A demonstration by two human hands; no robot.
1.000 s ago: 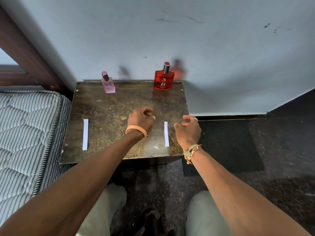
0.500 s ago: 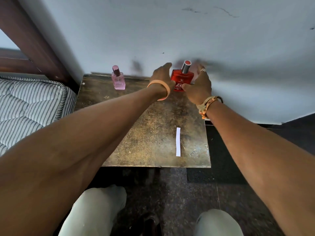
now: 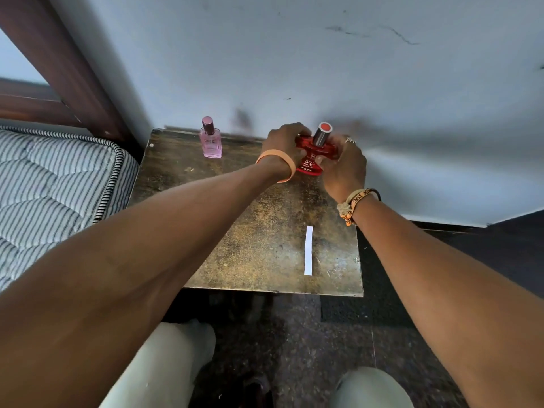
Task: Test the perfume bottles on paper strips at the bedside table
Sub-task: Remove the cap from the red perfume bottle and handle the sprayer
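Both hands are closing around the red perfume bottle (image 3: 309, 160) at the far right of the tabletop (image 3: 265, 231). The left hand (image 3: 284, 145) is wrapping its fingers (image 3: 294, 129) on the bottle's left shoulder, and the right hand (image 3: 344, 167) is clamping the right side. The bottle is tilting, its long axis leaning toward the wall, silver cap (image 3: 322, 134) uppermost and uncovered. The paper strip (image 3: 308, 250) is lying nearer the person, straight below the bottle, long axis running near to far; the right hand is nearer to it. The pink perfume bottle (image 3: 210, 141) is standing upright, well apart to the left. The worn, mottled tabletop is sitting between the bed (image 3: 53, 184) and the pale wall (image 3: 294, 69).
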